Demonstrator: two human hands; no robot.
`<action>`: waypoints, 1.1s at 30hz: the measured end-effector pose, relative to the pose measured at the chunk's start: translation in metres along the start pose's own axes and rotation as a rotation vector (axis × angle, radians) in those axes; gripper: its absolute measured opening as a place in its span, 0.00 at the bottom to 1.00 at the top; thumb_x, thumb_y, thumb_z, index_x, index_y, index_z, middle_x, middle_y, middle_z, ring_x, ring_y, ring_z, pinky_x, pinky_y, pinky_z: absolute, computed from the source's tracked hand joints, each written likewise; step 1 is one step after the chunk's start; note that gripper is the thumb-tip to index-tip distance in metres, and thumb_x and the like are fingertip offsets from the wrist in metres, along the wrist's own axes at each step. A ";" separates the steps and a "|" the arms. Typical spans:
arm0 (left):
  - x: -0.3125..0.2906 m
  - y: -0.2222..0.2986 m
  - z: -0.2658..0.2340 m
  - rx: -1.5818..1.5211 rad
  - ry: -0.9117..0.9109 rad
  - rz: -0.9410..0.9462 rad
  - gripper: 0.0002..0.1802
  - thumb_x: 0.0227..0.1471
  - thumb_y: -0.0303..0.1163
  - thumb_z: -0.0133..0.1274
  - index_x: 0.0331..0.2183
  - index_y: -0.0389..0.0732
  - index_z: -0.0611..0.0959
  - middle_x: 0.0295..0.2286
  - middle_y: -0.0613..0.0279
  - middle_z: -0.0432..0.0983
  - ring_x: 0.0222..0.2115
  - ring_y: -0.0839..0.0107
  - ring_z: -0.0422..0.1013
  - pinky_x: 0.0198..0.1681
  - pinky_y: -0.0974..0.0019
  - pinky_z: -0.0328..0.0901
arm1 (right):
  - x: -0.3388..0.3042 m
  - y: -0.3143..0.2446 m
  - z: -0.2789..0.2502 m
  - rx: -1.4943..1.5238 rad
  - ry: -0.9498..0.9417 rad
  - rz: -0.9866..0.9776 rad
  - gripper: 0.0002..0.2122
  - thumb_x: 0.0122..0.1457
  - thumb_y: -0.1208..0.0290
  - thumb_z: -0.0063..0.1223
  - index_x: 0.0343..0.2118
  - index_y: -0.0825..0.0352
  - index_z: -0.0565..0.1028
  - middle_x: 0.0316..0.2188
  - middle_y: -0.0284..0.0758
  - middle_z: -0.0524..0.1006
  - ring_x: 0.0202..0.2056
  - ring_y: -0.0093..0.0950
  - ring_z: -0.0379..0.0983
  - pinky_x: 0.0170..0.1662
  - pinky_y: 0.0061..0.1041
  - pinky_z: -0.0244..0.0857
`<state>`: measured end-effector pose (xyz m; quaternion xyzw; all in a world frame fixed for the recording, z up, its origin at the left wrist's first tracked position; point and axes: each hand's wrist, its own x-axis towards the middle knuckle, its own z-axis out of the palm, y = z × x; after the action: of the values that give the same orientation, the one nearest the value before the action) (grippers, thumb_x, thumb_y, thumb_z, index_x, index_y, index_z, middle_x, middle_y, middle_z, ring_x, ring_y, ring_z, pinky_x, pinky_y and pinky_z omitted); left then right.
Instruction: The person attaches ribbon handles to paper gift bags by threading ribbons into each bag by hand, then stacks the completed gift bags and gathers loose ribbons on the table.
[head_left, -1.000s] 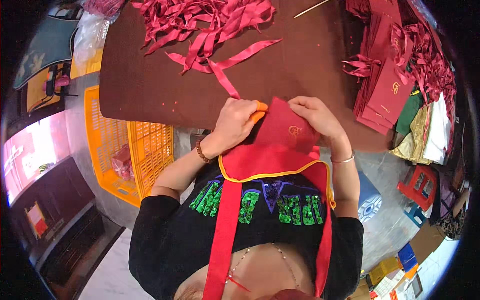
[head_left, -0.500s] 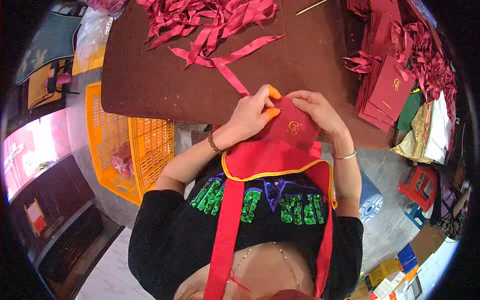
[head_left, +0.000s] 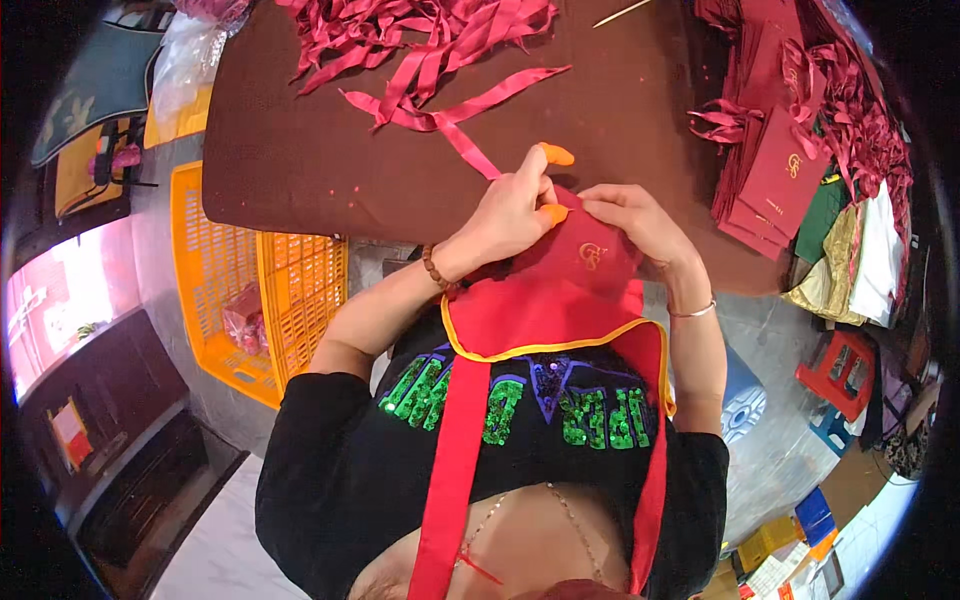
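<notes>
My right hand (head_left: 640,222) pinches the upper right edge of a flat burgundy piece (head_left: 590,256) with a gold emblem; whether it is a card or a bag I cannot tell. At its top left edge is my left hand (head_left: 515,208), with orange covers on thumb and forefinger. Those two fingertips stand apart, the thumb close to the piece's edge, while the other fingers are curled. A burgundy satin ribbon (head_left: 466,149) runs from the table into the left hand, where its end is hidden.
A heap of burgundy ribbons (head_left: 420,40) lies at the far side of the brown table (head_left: 330,170), near a thin stick (head_left: 622,13). Stacked burgundy pieces (head_left: 775,175) with ribbons fill the right side. Orange crates (head_left: 300,300) stand at left; a red stool (head_left: 838,375) is at right.
My left hand has shifted slightly up, with its forefinger raised and further from the thumb. The ribbon beside it has slackened a little. My right hand stays nearly still on the burgundy piece.
</notes>
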<state>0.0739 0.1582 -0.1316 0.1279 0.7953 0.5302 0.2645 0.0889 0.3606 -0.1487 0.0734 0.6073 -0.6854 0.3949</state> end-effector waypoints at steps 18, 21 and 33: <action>0.004 -0.014 -0.006 -0.084 -0.037 -0.012 0.27 0.43 0.19 0.50 0.46 0.40 0.62 0.18 0.67 0.65 0.21 0.79 0.63 0.26 0.73 0.57 | 0.004 0.004 -0.001 0.020 -0.037 -0.062 0.12 0.57 0.73 0.43 0.42 0.72 0.70 0.35 0.31 0.74 0.36 0.17 0.69 0.40 0.17 0.64; 0.002 -0.017 -0.007 -0.084 0.016 0.008 0.26 0.42 0.20 0.50 0.45 0.38 0.62 0.17 0.62 0.68 0.19 0.74 0.64 0.24 0.68 0.58 | 0.001 -0.002 0.003 0.032 -0.042 -0.065 0.12 0.57 0.73 0.44 0.43 0.72 0.70 0.36 0.31 0.74 0.36 0.17 0.69 0.41 0.17 0.64; 0.000 -0.005 0.004 0.055 -0.043 0.038 0.26 0.45 0.20 0.47 0.47 0.39 0.60 0.17 0.63 0.66 0.21 0.75 0.64 0.26 0.69 0.58 | -0.002 -0.001 0.004 -0.001 0.034 -0.030 0.12 0.56 0.73 0.45 0.41 0.74 0.72 0.33 0.31 0.74 0.35 0.18 0.68 0.40 0.17 0.62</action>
<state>0.0768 0.1591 -0.1370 0.1617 0.8012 0.5101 0.2679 0.0908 0.3575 -0.1457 0.0758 0.6153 -0.6897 0.3740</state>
